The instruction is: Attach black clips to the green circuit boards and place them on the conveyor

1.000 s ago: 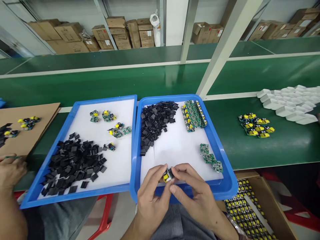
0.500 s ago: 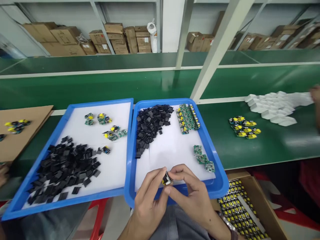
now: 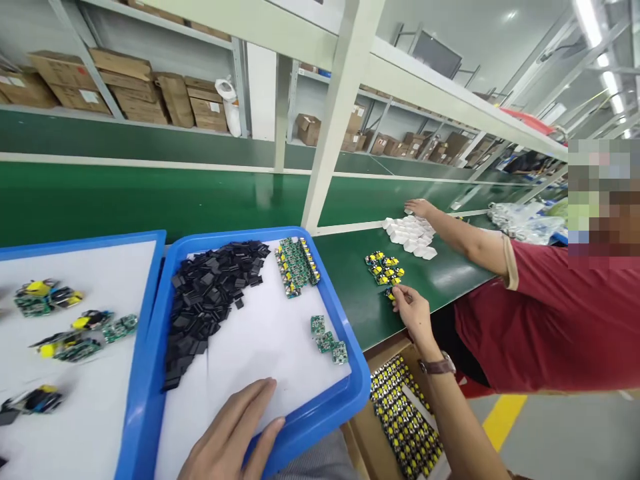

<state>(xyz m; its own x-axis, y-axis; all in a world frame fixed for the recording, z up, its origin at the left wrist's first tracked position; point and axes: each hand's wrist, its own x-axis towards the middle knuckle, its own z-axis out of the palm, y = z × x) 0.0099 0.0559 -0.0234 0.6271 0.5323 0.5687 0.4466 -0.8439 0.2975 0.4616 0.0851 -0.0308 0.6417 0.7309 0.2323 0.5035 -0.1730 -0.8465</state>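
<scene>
Out to the right, my right hand (image 3: 414, 315) pinches a small circuit board (image 3: 389, 293) with its fingertips, just above the green bench. Directly beyond it lies a cluster of circuit boards with yellow parts (image 3: 384, 268). My left hand (image 3: 233, 430) is empty, its fingers stretched out over the near rim of the blue tray (image 3: 361, 383). Inside that tray are a heap of black flat pieces (image 3: 215, 283), a row of green boards (image 3: 297, 265) and several loose green boards (image 3: 326, 341).
A second blue tray (image 3: 135, 393) with boards stands at left. An open carton of boards (image 3: 400, 413) sits below the bench edge. On the right, a co-worker in a red shirt (image 3: 565, 313) reaches toward white housings (image 3: 410, 233). A slanted pale post (image 3: 333, 127) rises behind the trays.
My hands have parted: the right moved to the bench at right with the board, and the left stayed by the tray and opened. The view has swung right.
</scene>
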